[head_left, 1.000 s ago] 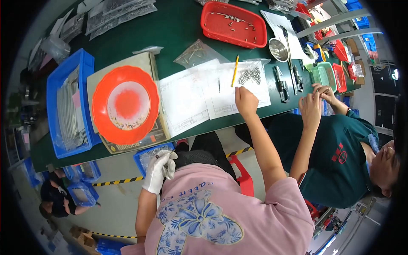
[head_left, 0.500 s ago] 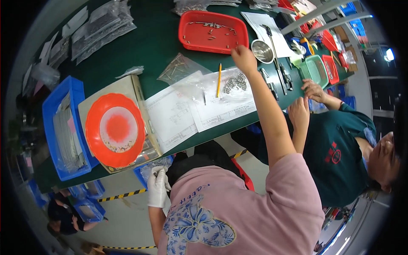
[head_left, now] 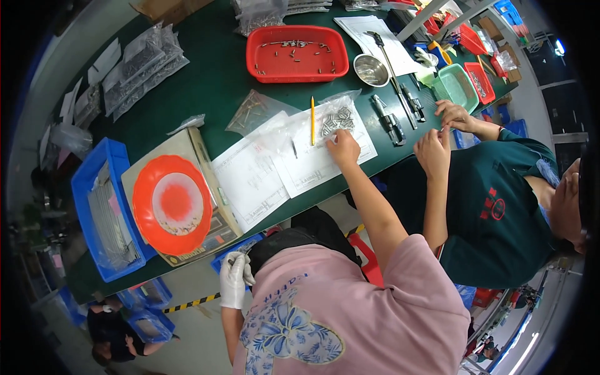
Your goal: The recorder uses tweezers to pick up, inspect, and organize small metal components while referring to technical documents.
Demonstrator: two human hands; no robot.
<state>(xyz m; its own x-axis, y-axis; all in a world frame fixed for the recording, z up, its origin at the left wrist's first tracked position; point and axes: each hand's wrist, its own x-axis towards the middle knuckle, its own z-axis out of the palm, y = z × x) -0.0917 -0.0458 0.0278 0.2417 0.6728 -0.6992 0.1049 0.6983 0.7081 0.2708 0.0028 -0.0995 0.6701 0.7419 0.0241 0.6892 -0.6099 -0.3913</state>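
Observation:
My right hand (head_left: 344, 149) is bare and rests over the drawing sheets at the near edge of a pile of small metal pins (head_left: 338, 121) lying on a clear plastic bag. Its fingers are drawn together, and whatever is between them is hidden. In a white glove, my left hand (head_left: 235, 278) hangs off the table's near edge, in front of my body. Its fingers are curled around something small and dark that I cannot make out. A yellow pencil (head_left: 313, 122) and a thin metal piece (head_left: 294, 148) lie left of the pile. More pins sit in a red tray (head_left: 294, 76) beyond.
An orange-red plate (head_left: 144, 203) stands on a beige scale (head_left: 220, 209), beside a blue bin (head_left: 80, 206). Right of the papers are a steel bowl (head_left: 371, 70) and black measuring tools (head_left: 389, 122). A co-worker (head_left: 494, 206) in dark green sits close on my right, both hands raised.
My right hand has come back from the red tray's near right corner to the pin pile. My left hand stays low, still closed. The whole view has shifted slightly.

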